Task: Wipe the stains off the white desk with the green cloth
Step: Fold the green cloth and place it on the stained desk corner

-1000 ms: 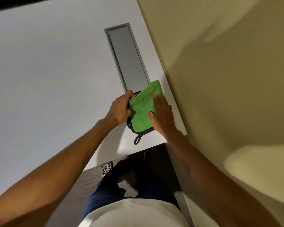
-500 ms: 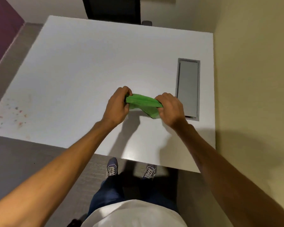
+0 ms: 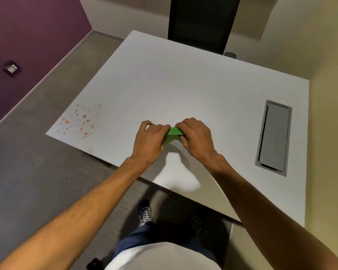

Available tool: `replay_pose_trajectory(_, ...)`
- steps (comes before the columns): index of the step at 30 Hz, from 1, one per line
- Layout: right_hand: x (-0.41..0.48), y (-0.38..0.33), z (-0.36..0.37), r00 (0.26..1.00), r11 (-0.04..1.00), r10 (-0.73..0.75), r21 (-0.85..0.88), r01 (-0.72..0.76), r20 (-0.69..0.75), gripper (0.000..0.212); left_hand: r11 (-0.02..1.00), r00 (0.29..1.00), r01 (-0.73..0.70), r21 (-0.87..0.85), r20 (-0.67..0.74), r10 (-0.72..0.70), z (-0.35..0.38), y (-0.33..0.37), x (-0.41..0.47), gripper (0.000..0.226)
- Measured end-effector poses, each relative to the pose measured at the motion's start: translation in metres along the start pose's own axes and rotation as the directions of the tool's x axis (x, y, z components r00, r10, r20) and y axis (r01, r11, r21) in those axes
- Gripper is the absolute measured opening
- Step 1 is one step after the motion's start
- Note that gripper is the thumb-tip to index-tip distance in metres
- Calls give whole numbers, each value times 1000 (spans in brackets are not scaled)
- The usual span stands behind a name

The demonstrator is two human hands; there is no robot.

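The green cloth [image 3: 173,134] is bunched small between my two hands, just above the middle of the white desk [image 3: 183,90]. My left hand [image 3: 149,138] grips its left side and my right hand [image 3: 196,136] grips its right side; most of the cloth is hidden by my fingers. A patch of orange-red stains [image 3: 79,121] speckles the desk's near left corner, well to the left of my hands. A fainter smear [image 3: 90,151] lies at the desk's front edge.
A grey cable hatch [image 3: 274,136] is set into the desk at the right. A black chair [image 3: 201,22] stands behind the far edge. A beige wall runs along the right side, a purple wall with a socket [image 3: 11,68] at the left.
The view has swung left from the hatch corner to the whole desk. My hands have lifted the cloth off the desk, carried it leftward and drawn together, folding it smaller.
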State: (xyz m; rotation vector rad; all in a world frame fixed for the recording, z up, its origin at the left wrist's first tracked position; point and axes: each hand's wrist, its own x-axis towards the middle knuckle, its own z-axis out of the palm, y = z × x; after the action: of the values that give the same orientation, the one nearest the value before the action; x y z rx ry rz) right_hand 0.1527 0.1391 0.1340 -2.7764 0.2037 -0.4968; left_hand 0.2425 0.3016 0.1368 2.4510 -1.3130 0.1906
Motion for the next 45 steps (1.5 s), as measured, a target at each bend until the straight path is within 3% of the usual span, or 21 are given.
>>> replay_pose_trajectory(4, 24, -44, 26, 983, 954, 165, 241, -178, 75, 24, 983, 983, 181, -38, 32, -180, -28, -56, -18, 34)
replay_pose_trajectory(8, 49, -80, 52, 966, 895, 191, 374, -244, 172, 22, 951, 952, 303, -65, 76, -298, -50, -108, -39, 29)
replay_pose_trajectory(13, 81, -118, 82, 932, 820, 274, 449, -356, 238, 26, 931, 934, 354, -88, 79, -348, -63, -147, -55, 16)
replay_pose_trajectory(19, 114, -132, 117, 907, 757, 255, 514, -403, 336, 30, 942, 924, 336, 12, 192, -332, -54, -184, -69, 46)
replay_pose_trajectory(23, 142, -136, 143, 882, 708, 196, 561, -429, 428, 33, 918, 929, 369, -145, 64, -363, -42, -208, -75, 41)
replay_pose_trajectory(25, 151, -134, 158, 842, 750, 115, 510, -422, 528, 40, 907, 934, 330, -261, -49, -354, -37, -222, -79, 25)
replay_pose_trajectory(27, 152, -133, 179, 799, 844, 41, 408, -349, 600, 35, 865, 902, 387, -321, -63, -427, -31, -239, -82, 12)
replay_pose_trajectory(30, 145, -138, 203, 762, 866, 97, 323, -382, 640, 24, 667, 762, 618, -416, 108, -638, -20, -259, -90, 32)
replay_pose_trajectory(32, 146, -142, 212, 745, 836, 168, 308, -455, 646, 27, 564, 686, 704, -432, 205, -699, -14, -268, -94, 38)
replay_pose_trajectory(34, 150, -145, 220, 742, 810, 194, 322, -491, 642, 28, 522, 650, 742, -421, 261, -713, -9, -280, -96, 38)
replay_pose_trajectory(41, 171, -158, 253, 712, 848, 186, 255, -465, 678, 41, 580, 647, 762, -289, 352, -676, 3, -332, -88, 35)
replay_pose_trajectory(45, 165, -156, 271, 676, 887, 229, 136, -442, 700, 46, 690, 707, 686, -231, 435, -557, 7, -358, -88, 42)
